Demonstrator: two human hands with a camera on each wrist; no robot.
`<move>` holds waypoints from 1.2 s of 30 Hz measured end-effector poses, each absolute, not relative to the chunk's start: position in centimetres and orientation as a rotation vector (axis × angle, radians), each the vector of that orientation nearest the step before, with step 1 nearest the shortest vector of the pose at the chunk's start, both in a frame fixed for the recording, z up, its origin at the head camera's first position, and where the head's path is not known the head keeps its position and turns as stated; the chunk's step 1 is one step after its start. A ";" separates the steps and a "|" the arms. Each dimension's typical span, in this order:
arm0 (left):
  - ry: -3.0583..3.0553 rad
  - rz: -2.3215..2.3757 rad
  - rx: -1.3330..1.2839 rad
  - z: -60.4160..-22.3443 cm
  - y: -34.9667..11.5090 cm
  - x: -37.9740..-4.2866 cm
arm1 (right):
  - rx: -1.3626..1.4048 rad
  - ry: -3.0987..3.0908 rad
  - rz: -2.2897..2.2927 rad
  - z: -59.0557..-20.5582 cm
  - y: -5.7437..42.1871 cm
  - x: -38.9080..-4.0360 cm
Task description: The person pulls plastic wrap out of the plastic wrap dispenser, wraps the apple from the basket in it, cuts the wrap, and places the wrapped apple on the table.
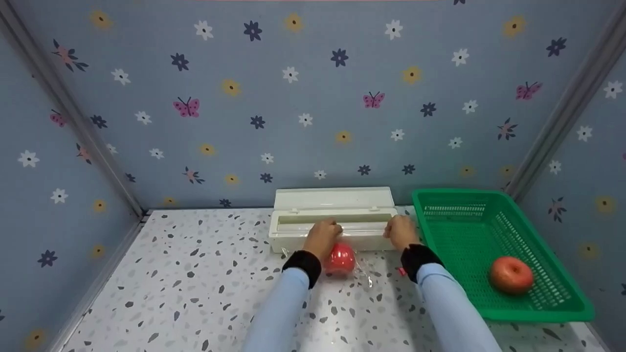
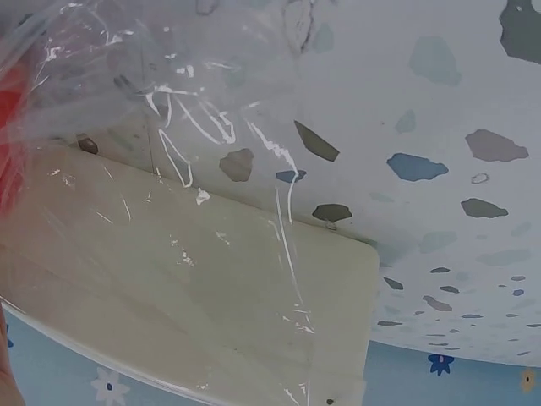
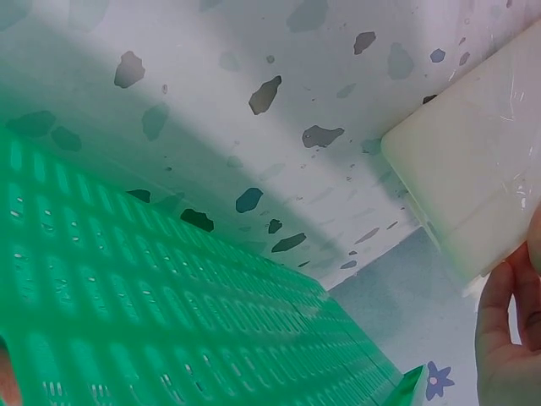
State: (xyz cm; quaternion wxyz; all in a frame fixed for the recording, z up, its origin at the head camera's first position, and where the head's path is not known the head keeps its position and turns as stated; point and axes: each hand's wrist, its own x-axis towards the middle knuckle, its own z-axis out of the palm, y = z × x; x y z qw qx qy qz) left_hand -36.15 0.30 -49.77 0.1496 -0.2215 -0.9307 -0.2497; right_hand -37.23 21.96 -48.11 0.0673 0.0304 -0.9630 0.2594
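Note:
A white cling film dispenser (image 1: 332, 242) stands against the back wall with its lid (image 1: 332, 198) raised and a pale roll (image 1: 359, 226) inside. My left hand (image 1: 323, 238) has curled fingers at the middle of its front edge, pinching the clear cling film (image 2: 228, 127); the fingertips are partly hidden. At the right end, my right hand (image 1: 402, 232) pinches the film along the box's edge, fingers (image 3: 497, 304) bent there. Just below the left hand, a red apple (image 1: 340, 259) sits on the table, with clear film around it and spreading to its sides.
To the right, a green plastic basket (image 1: 459, 244) holds another apple (image 1: 511, 275). Its side is close to my right forearm. Flowered panels (image 1: 313, 98) enclose the speckled table (image 1: 195, 283) at the back and both sides. A small red piece (image 1: 402, 271) lies near my right wrist.

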 end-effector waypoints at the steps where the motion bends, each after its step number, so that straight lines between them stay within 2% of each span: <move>1: -2.667 -0.689 -0.642 -49.8 0.2 -36.2 | 0.088 -2.904 0.785 -48.1 21.9 -37.2; 4: -2.616 -0.517 -0.682 -49.8 0.0 -36.2 | 0.087 -2.902 0.796 -48.1 21.9 -37.2; 36: -2.521 -0.498 -0.702 -50.2 -3.7 -35.8 | 0.126 -2.856 0.786 -48.2 21.8 -37.0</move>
